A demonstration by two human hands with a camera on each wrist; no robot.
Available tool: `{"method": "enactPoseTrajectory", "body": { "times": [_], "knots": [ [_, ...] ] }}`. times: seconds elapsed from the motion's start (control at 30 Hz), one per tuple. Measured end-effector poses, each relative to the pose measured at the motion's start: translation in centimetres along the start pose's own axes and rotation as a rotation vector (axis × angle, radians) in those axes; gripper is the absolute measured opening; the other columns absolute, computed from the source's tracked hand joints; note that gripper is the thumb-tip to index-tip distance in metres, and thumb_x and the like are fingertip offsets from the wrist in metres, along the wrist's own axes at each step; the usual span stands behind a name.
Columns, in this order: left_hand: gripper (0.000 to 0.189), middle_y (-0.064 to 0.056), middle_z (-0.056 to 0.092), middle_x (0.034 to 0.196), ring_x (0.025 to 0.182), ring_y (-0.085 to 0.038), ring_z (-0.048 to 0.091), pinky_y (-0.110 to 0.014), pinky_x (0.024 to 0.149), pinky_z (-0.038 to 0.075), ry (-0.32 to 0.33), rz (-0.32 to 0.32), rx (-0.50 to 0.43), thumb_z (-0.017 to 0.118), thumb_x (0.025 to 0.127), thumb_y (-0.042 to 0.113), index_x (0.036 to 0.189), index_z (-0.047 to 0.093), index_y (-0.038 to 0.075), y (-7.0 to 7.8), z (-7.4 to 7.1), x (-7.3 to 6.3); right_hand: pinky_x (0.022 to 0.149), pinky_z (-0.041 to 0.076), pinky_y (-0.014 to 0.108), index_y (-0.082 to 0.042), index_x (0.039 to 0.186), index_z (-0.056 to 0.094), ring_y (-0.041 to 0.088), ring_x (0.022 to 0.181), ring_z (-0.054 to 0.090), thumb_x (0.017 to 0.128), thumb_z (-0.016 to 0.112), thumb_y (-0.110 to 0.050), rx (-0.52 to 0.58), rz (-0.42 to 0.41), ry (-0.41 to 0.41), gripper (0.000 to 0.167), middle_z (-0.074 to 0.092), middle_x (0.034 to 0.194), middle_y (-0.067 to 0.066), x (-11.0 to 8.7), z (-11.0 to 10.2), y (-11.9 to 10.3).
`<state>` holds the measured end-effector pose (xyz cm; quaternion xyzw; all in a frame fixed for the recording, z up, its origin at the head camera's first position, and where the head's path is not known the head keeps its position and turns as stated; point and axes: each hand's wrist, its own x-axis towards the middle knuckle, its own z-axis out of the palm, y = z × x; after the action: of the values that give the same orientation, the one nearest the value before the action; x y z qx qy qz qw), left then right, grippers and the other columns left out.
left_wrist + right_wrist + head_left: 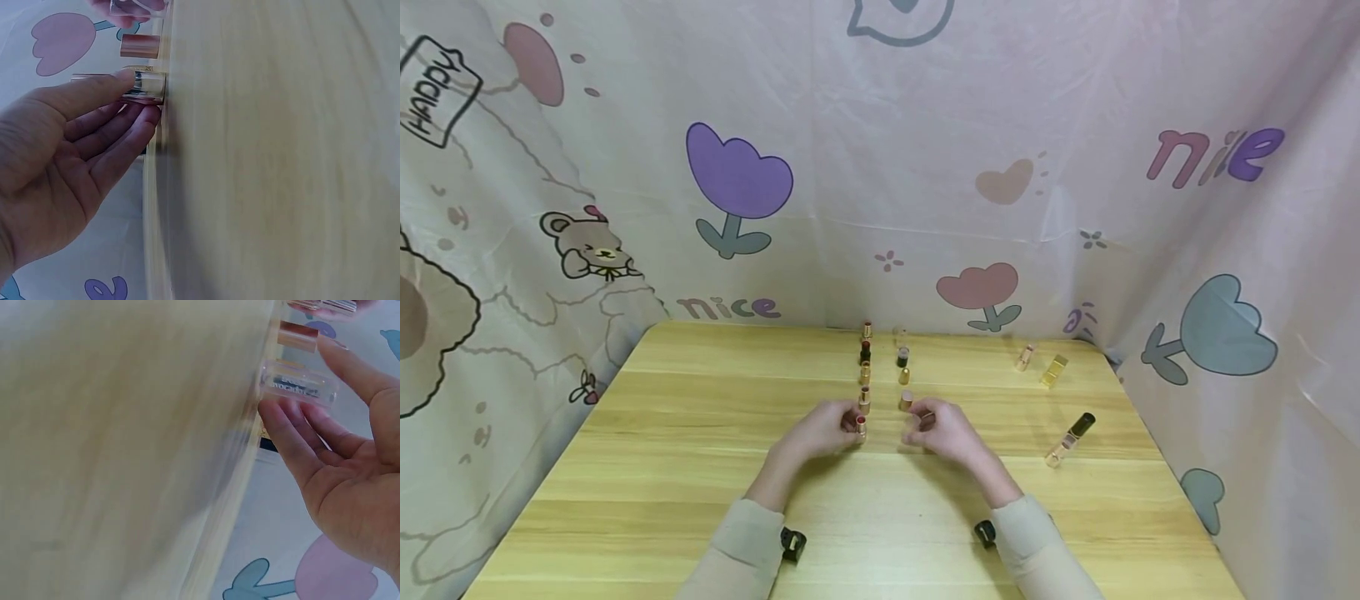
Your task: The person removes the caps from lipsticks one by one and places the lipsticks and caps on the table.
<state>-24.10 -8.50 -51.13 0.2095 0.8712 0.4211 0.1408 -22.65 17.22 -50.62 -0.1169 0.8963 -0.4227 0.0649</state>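
Observation:
With thumb and fingertips my left hand [823,427] pinches an uncapped lipstick [861,428] with a red tip, upright on the table at the near end of a row. In the left wrist view, its shiny gold base [149,87] meets the wood. Across a small gap, my right hand [947,432] curves loosely around a clear lipstick cap [300,384] that stands on the table. The fingertips are at the cap's side, while the thumb is apart from it, near a rose-gold cap [298,336] just behind.
Several uncapped lipsticks [865,373] continue the left row toward the back. A parallel row of caps [904,377] stands to its right. Farther right are a pink lipstick [1025,357], a gold tube [1054,370] and a black-capped tube [1081,426]. A printed curtain [850,192] borders the table.

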Motion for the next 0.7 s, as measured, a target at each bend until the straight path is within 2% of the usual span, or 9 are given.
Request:
{"method": "enactPoseTrajectory", "body": {
  "times": [0.1, 0.2, 0.47, 0.7],
  "knots": [
    [0.025, -0.003, 0.067, 0.093, 0.086, -0.016, 0.064, -0.027, 0.077, 0.06, 0.001, -0.012, -0.001, 0.078, 0.088, -0.001, 0.111, 0.067, -0.002, 0.0, 0.0, -0.1, 0.095, 0.06, 0.043, 0.003, 0.127, 0.065, 0.028, 0.106, 0.069, 0.083, 0.089, -0.019, 0.043, -0.015, 0.054, 0.055, 0.071, 0.115, 0.012, -0.4, -0.3, -0.1],
    [0.024, -0.004, 0.068, 0.093, 0.087, -0.016, 0.065, -0.028, 0.078, 0.061, 0.004, -0.02, -0.002, 0.078, 0.088, -0.001, 0.11, 0.067, -0.002, 0.0, 0.0, -0.2, 0.102, 0.056, 0.047, 0.001, 0.131, 0.063, 0.032, 0.115, 0.066, 0.085, 0.087, -0.024, 0.102, -0.039, 0.152, 0.059, 0.069, 0.124, 0.015, -0.6, -0.8, -0.1],
    [0.024, -0.004, 0.068, 0.096, 0.089, -0.017, 0.066, -0.031, 0.082, 0.061, 0.011, -0.021, -0.004, 0.078, 0.088, 0.0, 0.11, 0.068, -0.001, 0.0, 0.1, -0.2, 0.116, 0.044, 0.049, 0.003, 0.14, 0.056, 0.034, 0.13, 0.056, 0.092, 0.08, -0.018, 0.314, -0.089, 0.555, 0.057, 0.062, 0.137, 0.017, -0.1, -2.3, 1.0],
    [0.024, -0.005, 0.068, 0.095, 0.089, -0.018, 0.066, -0.033, 0.082, 0.061, 0.016, -0.008, 0.001, 0.078, 0.088, 0.0, 0.109, 0.068, -0.003, -0.1, 0.1, -0.2, 0.122, 0.036, 0.044, 0.001, 0.143, 0.052, 0.031, 0.139, 0.048, 0.095, 0.075, -0.011, 0.437, -0.048, 0.886, 0.054, 0.056, 0.145, 0.016, 1.7, -4.3, 2.8]
  ]
}}
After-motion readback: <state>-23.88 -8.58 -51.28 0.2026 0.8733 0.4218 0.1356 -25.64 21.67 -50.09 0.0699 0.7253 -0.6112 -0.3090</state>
